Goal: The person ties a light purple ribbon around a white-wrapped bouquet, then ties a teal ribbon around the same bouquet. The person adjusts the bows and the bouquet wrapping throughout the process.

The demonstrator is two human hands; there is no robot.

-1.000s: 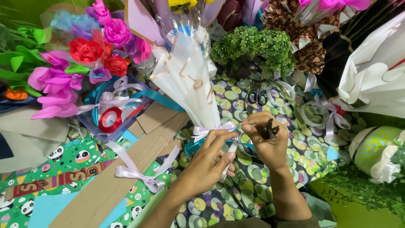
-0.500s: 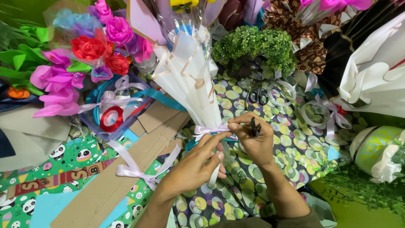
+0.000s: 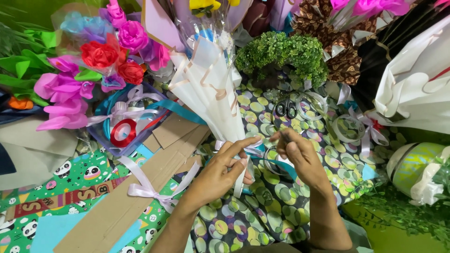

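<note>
A white paper-wrapped bouquet (image 3: 206, 89) is seen lying on the patterned cloth (image 3: 262, 220), long axis running away from the person, narrow stem end nearest. That end is gripped by the left hand (image 3: 225, 171), fingers curled around the pale ribbon (image 3: 251, 149) tied there. Just to its right, the right hand (image 3: 300, 157) is held low, fingers pinched narrow on a small dark object, unidentifiable. Scissors (image 3: 285, 109) lie beyond.

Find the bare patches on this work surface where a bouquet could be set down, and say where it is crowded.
Free: the circle-patterned cloth between the two forearms, and the cardboard strip left of the left hand. Crowded: the tray of ribbon rolls, the scissors and tape rings by the green shrub, and the wrapped bouquets along the top and right.
</note>
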